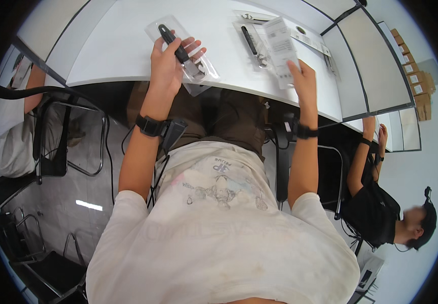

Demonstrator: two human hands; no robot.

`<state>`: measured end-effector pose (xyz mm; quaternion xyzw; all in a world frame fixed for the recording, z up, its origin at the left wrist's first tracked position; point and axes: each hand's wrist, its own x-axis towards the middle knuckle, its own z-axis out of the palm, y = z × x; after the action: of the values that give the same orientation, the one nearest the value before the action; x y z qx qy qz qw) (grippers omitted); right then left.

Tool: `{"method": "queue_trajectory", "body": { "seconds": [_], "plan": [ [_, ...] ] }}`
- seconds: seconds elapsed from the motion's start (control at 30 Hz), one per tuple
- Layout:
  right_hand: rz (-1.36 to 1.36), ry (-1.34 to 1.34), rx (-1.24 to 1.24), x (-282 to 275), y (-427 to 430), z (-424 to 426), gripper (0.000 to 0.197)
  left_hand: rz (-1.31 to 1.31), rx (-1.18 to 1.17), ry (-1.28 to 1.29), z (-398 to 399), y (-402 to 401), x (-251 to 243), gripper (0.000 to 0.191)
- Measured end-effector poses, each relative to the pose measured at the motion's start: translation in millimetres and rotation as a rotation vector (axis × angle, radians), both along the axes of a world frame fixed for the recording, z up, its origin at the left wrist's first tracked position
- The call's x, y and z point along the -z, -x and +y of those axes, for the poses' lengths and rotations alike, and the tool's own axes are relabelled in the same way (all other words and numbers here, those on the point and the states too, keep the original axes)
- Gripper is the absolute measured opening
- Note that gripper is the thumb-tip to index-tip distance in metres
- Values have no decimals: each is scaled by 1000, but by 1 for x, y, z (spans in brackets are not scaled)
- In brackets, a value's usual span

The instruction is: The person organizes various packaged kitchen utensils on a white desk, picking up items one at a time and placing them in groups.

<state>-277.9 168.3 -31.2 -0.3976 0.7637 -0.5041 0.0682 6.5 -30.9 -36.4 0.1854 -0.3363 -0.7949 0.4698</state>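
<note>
My left hand (169,57) holds an adjustable wrench with a black handle (174,43) in a clear plastic blister shell (207,64), above the white table (116,45). Between the fingers and thumb of my right hand (303,76) is a printed paper card (281,47). Just left of the card, a second black-handled adjustable wrench (250,41) lies in clear packaging on the table. Behind it another packaged wrench (255,18) lies near the card's top edge.
More flat packaging with a printed strip (310,41) lies at the right, beside the partition (346,57). Co-workers sit at both sides, one in a black cap (428,220) at the right, one in a pale shirt (4,133) at the left. Chairs (53,152) stand behind.
</note>
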Motion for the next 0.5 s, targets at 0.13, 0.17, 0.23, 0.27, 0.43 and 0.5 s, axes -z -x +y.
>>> {"method": "queue_trajectory", "body": {
  "seconds": [0.13,0.17,0.23,0.27,0.43,0.5],
  "plan": [
    [-225,65,-149,-58,-92,49,31,86,-43,64,5,-14,-15,25],
    [-288,3,-115,-74,-117,62,32,120,-32,89,5,-16,-19,24],
    [-321,-71,-129,-85,-141,82,32,108,-76,102,13,-22,-33,21],
    [-231,-68,-185,-80,-141,91,34,101,-98,102,14,-24,-39,20],
    [-150,-93,-233,-78,-158,105,29,193,-175,60,26,-37,-67,28],
    [-277,-172,-294,-83,-157,108,30,229,-176,108,30,-40,-71,28]
  ]
}}
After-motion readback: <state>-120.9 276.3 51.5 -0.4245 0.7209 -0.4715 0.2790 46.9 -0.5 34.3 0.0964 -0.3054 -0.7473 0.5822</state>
